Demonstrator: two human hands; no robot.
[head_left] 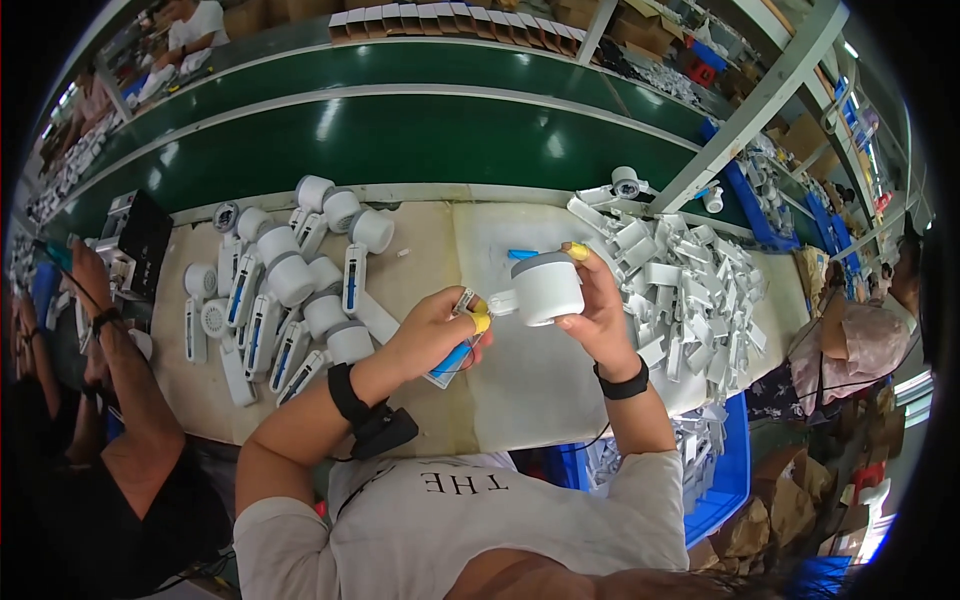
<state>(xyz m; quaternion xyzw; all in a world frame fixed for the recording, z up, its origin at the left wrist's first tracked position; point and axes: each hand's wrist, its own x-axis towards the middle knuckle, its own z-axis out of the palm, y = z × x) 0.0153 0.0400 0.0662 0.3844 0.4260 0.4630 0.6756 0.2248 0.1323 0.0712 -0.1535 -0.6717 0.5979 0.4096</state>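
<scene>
Pinching a white plastic cylinder with a grey rim (550, 294) above the pale workbench (510, 395), between its near and far edges, the right hand (597, 312) has thumb and fingers closed round it; the left hand (430, 332) grips a blue-and-white plastic piece (453, 360), partly hidden, beside the cylinder's small white neck (503, 303). From where I stand, good work probably means holding both parts aligned, unforced.

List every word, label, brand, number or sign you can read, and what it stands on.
White shirt: dark printed capitals across the front, upside down in view; not copied out.
Held white round head: no lettering visible.
Blue-striped handles at left: any markings too small to read.
</scene>
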